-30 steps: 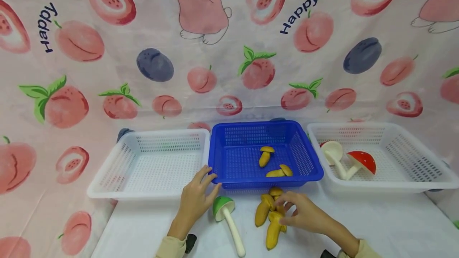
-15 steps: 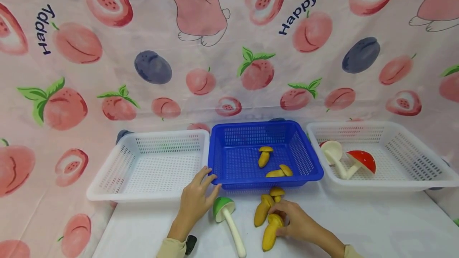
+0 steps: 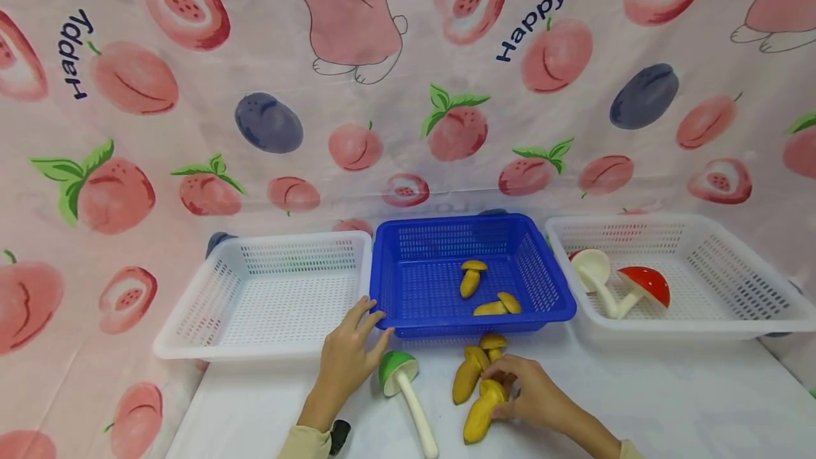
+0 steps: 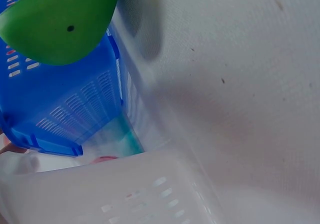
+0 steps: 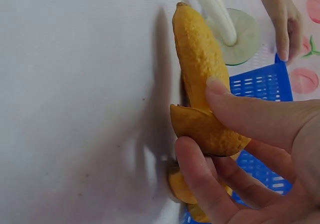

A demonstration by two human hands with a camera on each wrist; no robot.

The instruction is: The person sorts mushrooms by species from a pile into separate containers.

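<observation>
My right hand [image 3: 532, 397] pinches a yellow toy mushroom [image 3: 481, 418] by its cap end. In the right wrist view the thumb lies on the stem of this mushroom [image 5: 197, 54] and a fingertip touches the cap. Behind it, two more yellow mushrooms [image 3: 467, 376] lie against each other on the table, partly hidden by the hand. My left hand [image 3: 347, 360], fingers spread and fairly straight, rests at the near left corner of the blue basket [image 3: 478, 322]. Just right of that hand lies a green-capped mushroom [image 3: 414, 406] with a long white stem.
Inside the blue basket are two yellow mushrooms [image 3: 472, 280]. To its left stands a white basket [image 3: 255, 350]; to its right another white basket [image 3: 695, 331] holds red-capped mushrooms [image 3: 647, 285]. A fruit-print cloth [image 3: 395, 105] hangs behind the baskets.
My right hand has come down onto the nearest yellow mushroom and taken hold of it; its stem end has swung slightly left. My left hand has stayed at the basket corner.
</observation>
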